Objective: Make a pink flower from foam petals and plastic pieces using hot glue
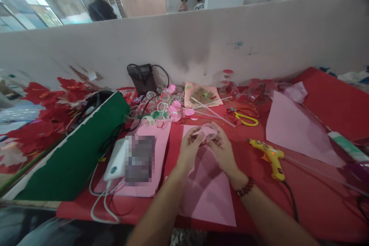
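Between both hands, just above the pink sheet (211,196), is a small clear plastic cup (210,130) with a pale pink rim. My left hand (190,144) pinches its left side with thumb and fingers. On the right side my right hand (221,144) grips it too, a beaded bracelet on that wrist. Fingers and thumbs partly cover the cup. To the right of my right hand a yellow hot glue gun (271,155) lies on the red table covering, its small light glowing orange. Yellow-handled pliers (245,118) lie behind it.
A pile of clear cups (161,103) stands at the back, beside a peach sheet (198,90) and clear glue sticks (213,112). At left are a white power bank (117,157) with cables and a green board (77,153). A black bag (142,78) leans on the partition (184,46).
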A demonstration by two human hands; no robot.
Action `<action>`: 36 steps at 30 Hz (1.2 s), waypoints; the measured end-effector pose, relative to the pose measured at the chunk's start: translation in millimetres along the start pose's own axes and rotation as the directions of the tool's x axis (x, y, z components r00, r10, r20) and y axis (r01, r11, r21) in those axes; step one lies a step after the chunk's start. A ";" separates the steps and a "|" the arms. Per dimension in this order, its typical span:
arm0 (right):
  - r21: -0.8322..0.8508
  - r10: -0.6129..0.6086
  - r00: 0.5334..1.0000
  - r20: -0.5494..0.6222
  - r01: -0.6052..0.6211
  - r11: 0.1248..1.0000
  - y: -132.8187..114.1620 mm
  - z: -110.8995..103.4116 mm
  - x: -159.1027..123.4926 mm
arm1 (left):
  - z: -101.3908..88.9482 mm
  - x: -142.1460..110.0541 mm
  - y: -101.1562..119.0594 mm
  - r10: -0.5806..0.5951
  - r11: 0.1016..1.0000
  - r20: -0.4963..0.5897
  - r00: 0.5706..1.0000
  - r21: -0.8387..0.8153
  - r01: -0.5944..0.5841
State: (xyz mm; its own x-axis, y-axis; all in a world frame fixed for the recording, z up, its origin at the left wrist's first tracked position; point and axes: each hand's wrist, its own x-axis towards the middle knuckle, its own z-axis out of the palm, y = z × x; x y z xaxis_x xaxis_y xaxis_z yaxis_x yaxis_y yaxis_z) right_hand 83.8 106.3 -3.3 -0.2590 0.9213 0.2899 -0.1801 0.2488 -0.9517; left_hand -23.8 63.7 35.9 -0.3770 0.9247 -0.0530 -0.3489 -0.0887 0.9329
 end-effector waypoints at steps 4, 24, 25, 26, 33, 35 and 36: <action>-0.013 0.014 1.000 0.007 -0.014 1.000 2.3 1.7 -1.5 | 0.2 -1.3 2.3 0.052 0.996 -0.019 0.998 0.080 -0.051; -0.441 -0.115 0.989 0.088 0.142 0.886 -17.2 -0.7 5.5 | -5.5 2.5 11.2 -0.094 0.904 0.258 0.962 -0.383 0.191; -0.481 -0.106 0.991 0.085 0.134 0.866 -19.6 0.5 3.7 | -7.3 3.1 11.6 -0.100 0.902 0.239 0.966 -0.389 0.189; -0.513 -0.100 0.992 0.079 0.127 0.849 -23.3 0.9 0.4 | -9.4 4.1 11.6 -0.112 0.902 0.212 0.971 -0.388 0.189; -0.651 -0.220 0.975 -0.024 0.152 0.744 -65.0 -57.3 -50.4 | -15.2 7.4 7.1 -0.070 0.982 0.135 0.988 -0.166 0.092; -0.754 -0.227 0.962 -0.149 0.038 0.656 -68.2 -94.6 -64.7 | -14.2 7.5 5.4 -0.005 0.999 0.107 0.994 -0.043 0.010; -0.799 -0.191 0.960 -0.206 -0.052 0.599 -67.3 -113.9 -70.5 | -14.0 8.1 4.6 0.019 1.000 0.092 0.996 0.003 -0.019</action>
State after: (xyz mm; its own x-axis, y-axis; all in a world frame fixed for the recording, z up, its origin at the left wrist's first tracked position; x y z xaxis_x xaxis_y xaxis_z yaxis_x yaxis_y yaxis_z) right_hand 222.2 58.6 28.7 -0.0190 0.8981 0.4393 0.6634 0.3401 -0.6665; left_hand -40.5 65.6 34.7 -0.3032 0.9529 -0.0024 -0.3394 -0.1056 0.9347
